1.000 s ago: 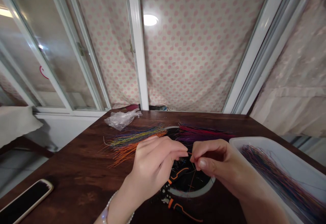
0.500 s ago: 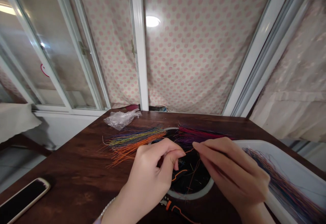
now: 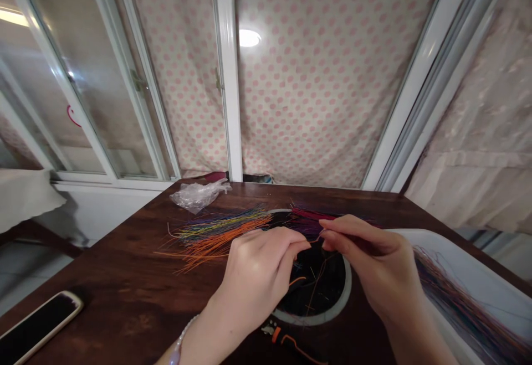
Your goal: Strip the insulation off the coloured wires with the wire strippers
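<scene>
A thin orange wire [image 3: 315, 241] runs between my two hands, over a round black tray with a pale rim [image 3: 348, 284]. My left hand [image 3: 261, 265] pinches one end of the wire between thumb and forefinger. Thumb and fingertips of my right hand [image 3: 369, 260] close on its other end. Loose wire snippets [image 3: 318, 282] lie in the tray. Left of it spreads a bundle of orange wires [image 3: 224, 243], with blue and yellow wires [image 3: 220, 224] just behind. Red and purple wires [image 3: 310, 215] lie behind my right hand, which partly covers them.
At the right stands a white bin [image 3: 432, 237] full of mixed wires [image 3: 465, 298]. Pliers with black and orange handles [image 3: 286, 338] lie at the tray's near edge. A phone [image 3: 39, 326] is at the left, a clear plastic bag [image 3: 198, 194] at the back.
My right hand has turned, and its fingers have bent into a pinch on the wire. My left hand has shifted slightly right and up, its fingertips closer to the right hand's.
</scene>
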The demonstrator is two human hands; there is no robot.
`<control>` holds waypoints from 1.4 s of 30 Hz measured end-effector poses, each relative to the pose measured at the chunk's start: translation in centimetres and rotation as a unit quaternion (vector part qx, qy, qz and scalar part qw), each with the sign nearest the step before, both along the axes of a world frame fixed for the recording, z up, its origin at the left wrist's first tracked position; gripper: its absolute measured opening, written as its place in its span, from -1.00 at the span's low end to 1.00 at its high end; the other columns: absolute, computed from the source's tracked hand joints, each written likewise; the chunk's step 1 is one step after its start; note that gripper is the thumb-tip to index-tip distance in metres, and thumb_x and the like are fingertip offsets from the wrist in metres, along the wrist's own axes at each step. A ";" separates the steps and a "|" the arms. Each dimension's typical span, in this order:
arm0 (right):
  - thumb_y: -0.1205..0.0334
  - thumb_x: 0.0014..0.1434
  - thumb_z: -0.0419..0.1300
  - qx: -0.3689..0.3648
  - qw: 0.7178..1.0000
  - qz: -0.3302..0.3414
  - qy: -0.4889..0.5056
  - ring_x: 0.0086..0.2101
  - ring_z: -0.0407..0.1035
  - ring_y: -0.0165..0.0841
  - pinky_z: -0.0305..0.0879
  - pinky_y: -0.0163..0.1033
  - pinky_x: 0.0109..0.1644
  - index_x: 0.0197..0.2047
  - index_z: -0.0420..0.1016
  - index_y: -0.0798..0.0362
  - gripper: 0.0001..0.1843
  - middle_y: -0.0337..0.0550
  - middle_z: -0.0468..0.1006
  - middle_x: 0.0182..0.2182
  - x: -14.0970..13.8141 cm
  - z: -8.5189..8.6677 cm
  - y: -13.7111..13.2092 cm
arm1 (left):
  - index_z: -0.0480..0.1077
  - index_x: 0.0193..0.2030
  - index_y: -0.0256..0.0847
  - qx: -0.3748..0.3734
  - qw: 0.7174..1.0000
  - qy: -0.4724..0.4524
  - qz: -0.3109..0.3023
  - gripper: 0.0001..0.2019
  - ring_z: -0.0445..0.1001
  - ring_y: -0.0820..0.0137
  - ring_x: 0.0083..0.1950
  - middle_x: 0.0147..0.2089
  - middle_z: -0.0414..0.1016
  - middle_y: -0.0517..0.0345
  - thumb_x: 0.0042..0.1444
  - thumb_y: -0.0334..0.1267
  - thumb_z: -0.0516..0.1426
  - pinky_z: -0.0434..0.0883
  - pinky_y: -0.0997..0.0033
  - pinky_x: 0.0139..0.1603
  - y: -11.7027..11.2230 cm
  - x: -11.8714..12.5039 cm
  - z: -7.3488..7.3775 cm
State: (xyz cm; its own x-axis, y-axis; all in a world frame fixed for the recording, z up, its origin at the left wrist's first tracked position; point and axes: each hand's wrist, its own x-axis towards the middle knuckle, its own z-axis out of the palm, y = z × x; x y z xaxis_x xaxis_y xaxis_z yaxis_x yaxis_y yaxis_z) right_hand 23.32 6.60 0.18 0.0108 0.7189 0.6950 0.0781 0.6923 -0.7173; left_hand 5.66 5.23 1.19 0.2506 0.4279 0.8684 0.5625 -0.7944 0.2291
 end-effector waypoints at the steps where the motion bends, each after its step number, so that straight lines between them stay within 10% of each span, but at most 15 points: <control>1: 0.37 0.10 0.35 -0.019 1.000 0.022 0.012 -0.50 0.50 -0.47 0.47 -0.45 -0.43 -0.26 0.72 -0.17 -0.79 -0.30 0.63 -0.50 0.1 0.0 0.2 | 0.49 -0.36 -0.26 0.008 1.000 0.002 0.006 -0.77 0.55 0.48 -0.52 -0.48 0.60 0.20 0.30 -0.44 0.07 0.43 0.53 -0.44 0.1 0.0 -0.1; 9: 0.40 0.13 0.32 0.013 0.997 0.068 0.044 -0.46 0.50 -0.46 0.45 -0.41 -0.41 -0.29 0.70 -0.09 -0.81 -0.24 0.65 -0.44 -0.1 -0.1 0.7 | 0.45 -0.44 -0.23 -0.219 0.966 -0.122 -0.061 -0.75 0.29 0.58 -0.64 -0.61 0.37 0.31 0.22 -0.45 0.05 0.23 0.61 -0.63 -0.3 0.6 0.1; 16: 0.53 0.12 0.26 0.145 0.989 -0.040 -0.012 -0.36 0.47 -0.43 0.46 -0.34 -0.31 -0.26 0.63 -0.05 -0.73 -0.26 0.60 -0.40 -0.4 0.0 0.1 | 0.36 -0.47 -0.22 -0.454 0.839 -0.235 -0.184 -0.75 0.08 0.62 -0.72 -0.68 0.19 0.39 0.19 -0.15 0.12 0.04 0.61 -0.72 -0.4 0.6 0.7; 28: 0.66 0.04 0.25 0.353 0.905 -0.230 -0.056 -0.50 0.36 -0.39 0.29 -0.22 -0.52 -0.15 0.60 -0.05 -0.57 -0.26 0.49 -0.45 -1.3 -0.2 -0.5 | 0.32 -0.57 -0.25 -0.580 0.657 -0.307 -0.371 -0.59 0.06 0.68 -0.76 -0.69 0.29 0.30 0.05 0.00 0.31 -0.02 0.60 -0.74 -0.2 0.5 0.6; 42: 0.64 0.02 0.28 0.289 0.941 -0.169 -0.037 -0.44 0.42 -0.39 0.36 -0.25 -0.48 -0.18 0.55 0.00 -0.62 -0.26 0.51 -0.43 -1.1 -0.6 -0.3 | 0.29 -0.52 -0.22 -0.561 0.679 -0.320 -0.349 -0.61 0.02 0.65 -0.72 -0.70 0.24 0.34 0.10 0.01 0.27 -0.01 0.59 -0.69 -0.3 1.4 0.3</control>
